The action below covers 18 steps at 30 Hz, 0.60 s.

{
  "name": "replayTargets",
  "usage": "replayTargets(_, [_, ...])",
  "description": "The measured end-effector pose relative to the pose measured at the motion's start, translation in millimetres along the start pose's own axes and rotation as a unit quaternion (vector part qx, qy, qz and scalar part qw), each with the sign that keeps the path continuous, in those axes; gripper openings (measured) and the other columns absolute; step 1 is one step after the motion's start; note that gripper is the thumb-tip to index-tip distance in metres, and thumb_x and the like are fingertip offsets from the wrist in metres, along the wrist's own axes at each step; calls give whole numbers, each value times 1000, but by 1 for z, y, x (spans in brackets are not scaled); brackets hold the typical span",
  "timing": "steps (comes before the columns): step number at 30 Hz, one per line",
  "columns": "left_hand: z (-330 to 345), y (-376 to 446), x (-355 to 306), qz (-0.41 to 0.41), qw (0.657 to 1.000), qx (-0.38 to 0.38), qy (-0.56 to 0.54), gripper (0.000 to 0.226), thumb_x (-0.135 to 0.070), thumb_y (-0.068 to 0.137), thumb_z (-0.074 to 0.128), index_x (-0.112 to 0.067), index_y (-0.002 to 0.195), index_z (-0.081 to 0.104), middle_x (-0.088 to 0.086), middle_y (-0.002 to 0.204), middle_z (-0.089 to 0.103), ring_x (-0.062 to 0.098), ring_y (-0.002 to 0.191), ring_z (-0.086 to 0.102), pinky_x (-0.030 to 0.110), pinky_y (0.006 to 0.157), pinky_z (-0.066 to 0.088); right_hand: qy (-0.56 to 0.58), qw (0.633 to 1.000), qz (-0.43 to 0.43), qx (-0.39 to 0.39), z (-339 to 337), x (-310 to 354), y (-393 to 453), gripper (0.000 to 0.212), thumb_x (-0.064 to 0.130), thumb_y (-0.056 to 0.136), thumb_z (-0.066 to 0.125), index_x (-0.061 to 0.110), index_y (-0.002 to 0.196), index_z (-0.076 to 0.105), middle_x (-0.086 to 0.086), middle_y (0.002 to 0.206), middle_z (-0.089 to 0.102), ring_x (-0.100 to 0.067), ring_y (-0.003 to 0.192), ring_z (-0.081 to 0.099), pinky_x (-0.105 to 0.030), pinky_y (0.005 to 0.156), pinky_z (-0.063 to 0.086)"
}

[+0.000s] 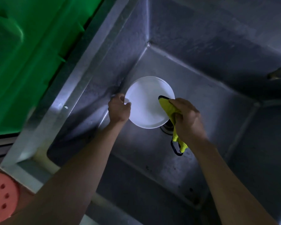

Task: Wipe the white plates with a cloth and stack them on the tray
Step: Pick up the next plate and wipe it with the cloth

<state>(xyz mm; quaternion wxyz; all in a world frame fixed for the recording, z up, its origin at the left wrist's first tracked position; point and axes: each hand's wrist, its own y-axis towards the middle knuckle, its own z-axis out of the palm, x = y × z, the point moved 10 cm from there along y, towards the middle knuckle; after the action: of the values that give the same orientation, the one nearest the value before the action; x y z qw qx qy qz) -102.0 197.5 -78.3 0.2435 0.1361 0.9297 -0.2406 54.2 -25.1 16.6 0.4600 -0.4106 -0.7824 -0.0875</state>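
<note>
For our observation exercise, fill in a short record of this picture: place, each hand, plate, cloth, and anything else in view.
place: steel sink
left hand: grips the plate's left rim
right hand: holds the cloth against the plate's right side
plate: white, held above the sink floor
cloth: yellow, dark-edged, tail hanging below the hand
also: green crate at left; pink disc with holes at lower left

Plate (146, 103): plain white face — no lettering, mark or number can be read.
Cloth (167, 106): yellow with a dark edge — no tag or brand legible.
Sink (201, 95): bare steel walls, no stamp or sign legible.
Green sheet (31, 54): unmarked, blurred.
Pink disc (2, 197): holes only, no writing.
Readable text overall: none.
</note>
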Motion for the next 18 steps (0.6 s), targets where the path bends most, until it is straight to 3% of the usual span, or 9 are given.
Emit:
replayTargets(4, [5,2,9,-49,998,-7,-37,25,-18,79,80,-15,100,67,5,103,73,24,89,66,28,77,51,4,1000,20,18,5,-14,-2,26,32,101,52,39,122,66,17,113,56,-22,80,62,-32,70,57])
replayTargets(7, [9,3,12,-60,998,4,-30,25,-18,78,81,-17,94,62,2,93,68,21,81,60,26,71,48,48,998,31,20,4,-15,-8,25,33,98,53,36,117,69,14,110,58,-11,91,61,-10,66,51])
replayTargets(9, [11,1,16,-70,997,15,-39,24,-16,78,81,-16,92,62,0,89,65,21,80,60,26,68,49,58,998,33,17,2,-13,-10,36,37,91,46,31,117,70,10,108,58,-4,93,57,4,64,40])
replayTargets(13, [9,-11,17,-77,995,18,-66,21,-11,77,78,-22,76,60,-14,72,60,14,70,59,19,57,47,54,998,22,10,-4,-6,-16,62,49,77,31,22,115,71,6,106,59,8,90,51,8,65,35])
replayTargets(16, [8,-21,17,-100,989,36,-99,16,-8,79,75,-20,84,65,-9,78,63,21,80,63,38,70,62,74,997,19,3,-7,-2,-23,62,48,76,32,19,115,71,5,105,57,23,93,50,10,65,35])
replayTargets(18, [2,-27,18,-114,986,40,-114,16,-7,80,74,-19,86,65,-2,88,68,24,84,65,44,69,64,51,998,22,-1,-9,-2,-27,55,42,81,34,22,117,70,7,105,57,11,94,55,8,68,35])
